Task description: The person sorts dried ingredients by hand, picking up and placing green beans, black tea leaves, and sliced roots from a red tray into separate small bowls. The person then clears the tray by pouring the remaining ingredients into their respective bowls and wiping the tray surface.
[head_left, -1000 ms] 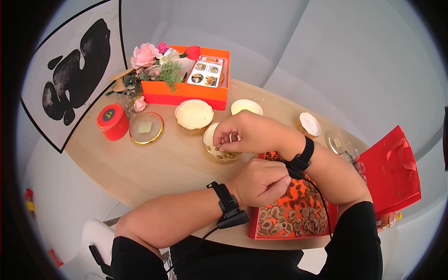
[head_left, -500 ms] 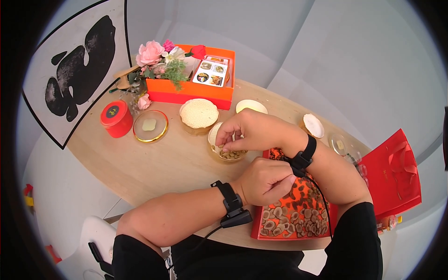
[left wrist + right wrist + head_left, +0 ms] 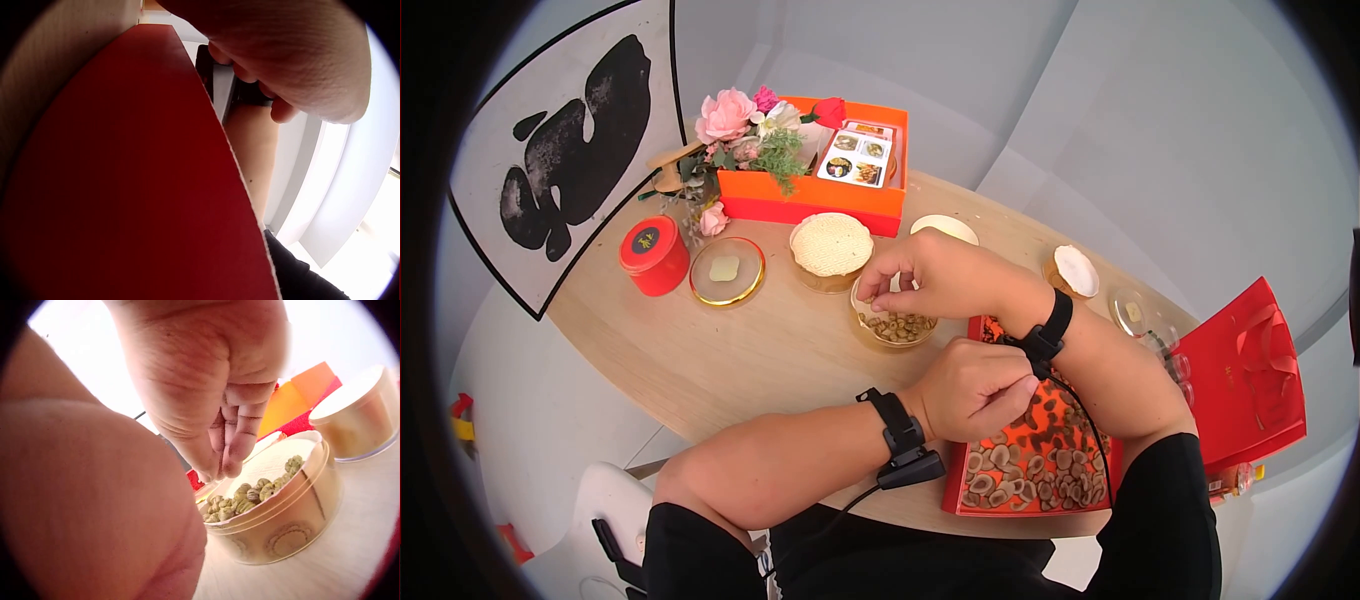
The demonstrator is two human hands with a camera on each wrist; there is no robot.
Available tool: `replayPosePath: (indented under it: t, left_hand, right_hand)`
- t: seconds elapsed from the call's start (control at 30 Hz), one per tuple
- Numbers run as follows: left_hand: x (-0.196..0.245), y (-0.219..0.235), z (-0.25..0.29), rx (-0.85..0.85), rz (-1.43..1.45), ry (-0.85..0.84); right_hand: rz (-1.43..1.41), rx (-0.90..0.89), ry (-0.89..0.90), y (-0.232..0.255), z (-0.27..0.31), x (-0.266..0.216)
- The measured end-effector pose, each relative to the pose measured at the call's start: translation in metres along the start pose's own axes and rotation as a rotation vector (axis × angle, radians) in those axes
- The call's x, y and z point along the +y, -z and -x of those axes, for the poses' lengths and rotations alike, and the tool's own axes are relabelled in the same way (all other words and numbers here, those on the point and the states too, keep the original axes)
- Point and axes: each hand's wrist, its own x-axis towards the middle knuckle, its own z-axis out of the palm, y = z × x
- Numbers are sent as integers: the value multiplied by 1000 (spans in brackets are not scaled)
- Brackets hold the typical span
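My right hand is over a round clear tub with a pale lining. Curled green-brown pellets lie in it along the near side. The right thumb and fingertips come together just above them, pinching what looks like a small brown pellet in the head view; in the right wrist view the fingertips hide it. My left hand is curled into a loose fist with nothing seen in it. It is above the left edge of a red box that holds many dark, dried flat slices.
A filled pale tub stands behind the working tub. A clear gold-rimmed lid and red canister are left. An orange box with flowers is behind. On the right are a white-topped tub and red bag.
My right hand has lifted slightly and shifted toward the tub's left rim, leaving more pellets in sight. The whole head view has slid a little rightward. My left hand keeps its pose.
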Motion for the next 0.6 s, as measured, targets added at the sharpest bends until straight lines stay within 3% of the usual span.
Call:
replayPosePath:
  t: [0.23,0.43,0.6]
  left_hand:
    - [0,-1,0,4,-4,5]
    - [2,2,1,15,-27,57]
    - [2,2,4,13,-33,205]
  right_hand:
    - [81,-78,102,6,6,6]
    - [131,101,-91,34,58,1]
    - [240,168,-216,48,152,-7]
